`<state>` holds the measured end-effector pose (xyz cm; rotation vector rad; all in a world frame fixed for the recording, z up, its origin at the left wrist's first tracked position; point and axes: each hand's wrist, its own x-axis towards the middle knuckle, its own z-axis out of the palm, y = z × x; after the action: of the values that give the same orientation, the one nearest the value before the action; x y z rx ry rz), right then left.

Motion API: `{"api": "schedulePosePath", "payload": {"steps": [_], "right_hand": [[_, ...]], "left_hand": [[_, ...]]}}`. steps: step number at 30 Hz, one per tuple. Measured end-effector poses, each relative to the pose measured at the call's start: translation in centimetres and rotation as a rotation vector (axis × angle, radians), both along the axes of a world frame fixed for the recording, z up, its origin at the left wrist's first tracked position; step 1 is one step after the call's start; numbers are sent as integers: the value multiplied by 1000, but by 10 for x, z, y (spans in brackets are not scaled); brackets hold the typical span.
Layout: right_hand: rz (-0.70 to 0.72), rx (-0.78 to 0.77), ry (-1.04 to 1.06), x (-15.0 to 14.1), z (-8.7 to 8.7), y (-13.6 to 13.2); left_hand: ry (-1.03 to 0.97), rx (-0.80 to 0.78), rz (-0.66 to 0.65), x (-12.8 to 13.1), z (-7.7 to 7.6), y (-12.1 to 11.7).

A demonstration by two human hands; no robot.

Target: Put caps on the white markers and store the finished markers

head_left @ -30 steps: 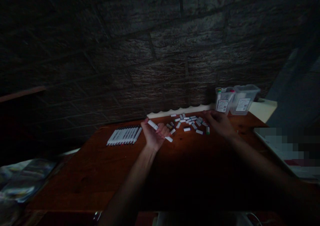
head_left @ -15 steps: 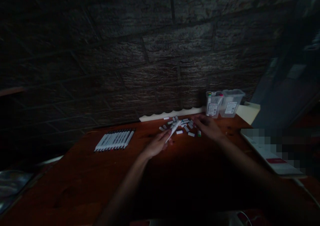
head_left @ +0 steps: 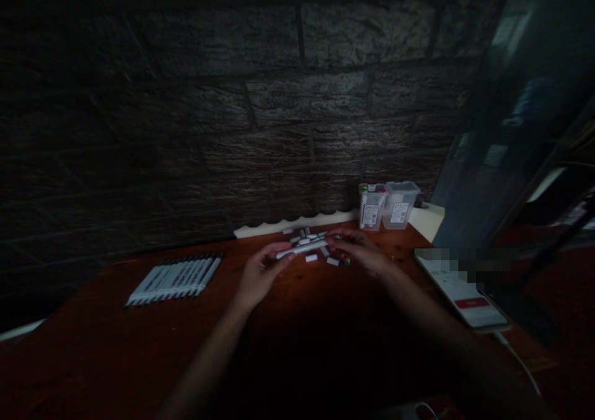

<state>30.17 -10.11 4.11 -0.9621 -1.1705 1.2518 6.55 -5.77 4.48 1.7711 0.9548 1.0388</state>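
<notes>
One white marker (head_left: 303, 248) near the loose caps (head_left: 311, 258) spans from your left hand (head_left: 260, 274), thumb and fingers pinching its left end, to your right hand (head_left: 361, 250), fingers nearly closed, their hold too dim to tell, so brace the left grip and hold it straight.

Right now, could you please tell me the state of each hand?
Left hand: closed on a white marker.
Right hand: at the marker's other end; grip unclear.

Hands (head_left: 255, 277) bare; forearms (head_left: 218, 341) slim, bare as far as dim light shows.
</notes>
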Motion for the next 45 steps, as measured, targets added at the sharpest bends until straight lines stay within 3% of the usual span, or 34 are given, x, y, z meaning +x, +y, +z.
{"api": "schedulePosePath", "payload": {"steps": [3, 8, 11, 14, 19, 25, 33, 38, 45], "right_hand": [[-72, -4, 191, 4, 5, 2], [-550, 177, 510, 37, 21, 6], [-753, 293, 552, 59, 26, 6], [-846, 355, 508, 66, 25, 5], [-855, 375, 244, 60, 22, 1], [-976, 409, -147, 57, 24, -5], [-1069, 399, -190, 63, 26, -8], [-957, 385, -232, 63, 25, -7], [-681, 441, -260, 57, 24, -5]], "left_hand": [[-31, -62, 16, 1, 0, 1], [-61, -76, 34, 1, -5, 5], [-34, -76, 31, 1, -10, 7], [-18, -78, 30, 0, -14, 10], [1, -59, 29, -1, -15, 13], [-3, -64, 51, -1, -14, 11], [-7, -66, 32, -1, -17, 13], [-25, -65, 19, -1, -15, 12], [4, -39, 31, -2, -15, 13]]}}
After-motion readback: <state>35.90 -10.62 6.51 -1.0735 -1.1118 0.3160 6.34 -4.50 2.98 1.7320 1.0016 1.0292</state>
